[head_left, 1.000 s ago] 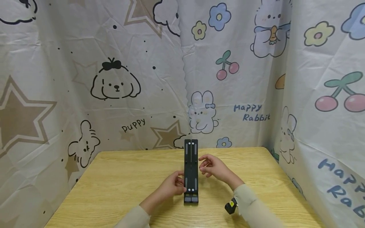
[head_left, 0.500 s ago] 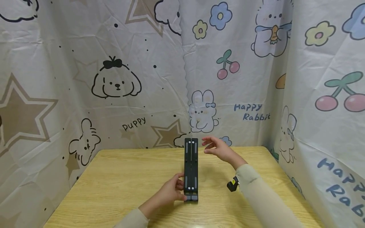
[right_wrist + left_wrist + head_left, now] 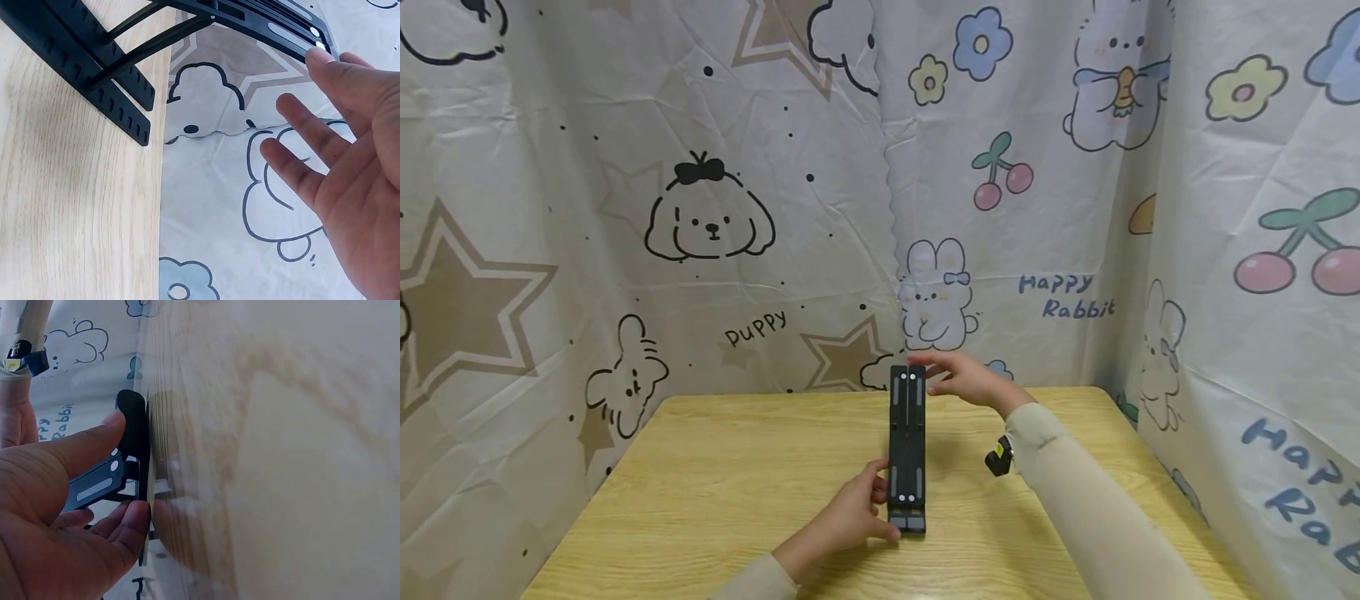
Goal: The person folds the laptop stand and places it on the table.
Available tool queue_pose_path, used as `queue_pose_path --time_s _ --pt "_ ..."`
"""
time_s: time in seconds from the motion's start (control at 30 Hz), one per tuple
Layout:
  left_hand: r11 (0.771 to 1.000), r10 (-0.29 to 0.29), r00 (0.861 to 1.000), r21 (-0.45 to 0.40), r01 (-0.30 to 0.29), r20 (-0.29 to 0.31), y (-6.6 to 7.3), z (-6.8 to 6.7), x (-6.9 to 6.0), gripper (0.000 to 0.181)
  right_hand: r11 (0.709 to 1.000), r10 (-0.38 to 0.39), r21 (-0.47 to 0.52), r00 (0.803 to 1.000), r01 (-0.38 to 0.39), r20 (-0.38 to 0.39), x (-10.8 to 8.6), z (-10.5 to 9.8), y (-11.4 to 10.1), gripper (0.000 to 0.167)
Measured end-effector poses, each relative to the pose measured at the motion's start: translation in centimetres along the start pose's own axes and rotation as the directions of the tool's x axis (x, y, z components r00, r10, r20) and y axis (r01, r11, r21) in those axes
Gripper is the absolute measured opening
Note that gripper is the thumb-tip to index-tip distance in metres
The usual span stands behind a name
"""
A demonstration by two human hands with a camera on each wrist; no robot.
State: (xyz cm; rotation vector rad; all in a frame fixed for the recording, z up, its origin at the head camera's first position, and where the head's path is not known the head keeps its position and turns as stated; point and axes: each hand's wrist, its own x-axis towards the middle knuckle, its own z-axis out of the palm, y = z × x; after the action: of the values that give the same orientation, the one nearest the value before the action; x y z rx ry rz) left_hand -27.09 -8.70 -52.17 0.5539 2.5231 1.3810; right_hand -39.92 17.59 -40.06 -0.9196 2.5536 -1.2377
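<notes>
A black folding laptop stand (image 3: 907, 450), folded narrow with its two rails side by side, stands raised on the table in the head view. My left hand (image 3: 850, 510) holds its near lower end, thumb at the front lip and fingers at the base edge, as the left wrist view shows on the stand (image 3: 134, 428). At the raised far end is my right hand (image 3: 968, 379). In the right wrist view the thumb of that hand (image 3: 369, 150) meets the top corner of the stand (image 3: 125, 56), and its other fingers are spread. Slanting struts join the upper part to the notched base.
The wooden table (image 3: 737, 467) lies under the stand. A patterned curtain (image 3: 820, 250) encloses its back and sides. A small black device with a yellow mark (image 3: 999, 457) is worn at the right wrist.
My right hand has risen from beside the stand's middle to its far top end and moved in against it. The left hand has slid slightly down to the near lip.
</notes>
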Motion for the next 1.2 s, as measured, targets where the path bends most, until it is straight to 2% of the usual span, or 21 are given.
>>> queue_pose_path --time_s 0.17,0.43,0.73,1.0,1.2 --pt "1.000 -0.016 1.000 0.011 0.016 0.003 0.2 0.1 0.1 0.106 1.000 0.011 -0.009 1.000 -0.010 0.025 0.5 0.1 0.0 0.060" --pt "1.000 0.004 1.000 0.012 -0.004 0.008 0.6 0.1 0.0 0.104 1.000 0.020 -0.015 1.000 -0.020 -0.017 0.6 0.1 0.2 0.055" --pt "1.000 -0.008 1.000 0.029 0.008 0.029 0.8 -0.2 0.0 0.103 0.999 0.025 -0.044 0.999 -0.027 -0.038 0.3 0.1 0.5 0.054" --pt "0.998 0.026 0.997 0.053 -0.030 0.072 0.2 -0.7 0.5 0.102 0.998 0.031 -0.053 0.998 -0.034 -0.054 -0.3 -0.4 0.5 0.052" --pt "0.998 0.025 0.993 0.062 -0.032 0.112 0.0 -1.2 0.9 0.099 0.994 0.062 -0.080 0.995 -0.068 -0.078 -0.8 -0.6 0.7 0.050"
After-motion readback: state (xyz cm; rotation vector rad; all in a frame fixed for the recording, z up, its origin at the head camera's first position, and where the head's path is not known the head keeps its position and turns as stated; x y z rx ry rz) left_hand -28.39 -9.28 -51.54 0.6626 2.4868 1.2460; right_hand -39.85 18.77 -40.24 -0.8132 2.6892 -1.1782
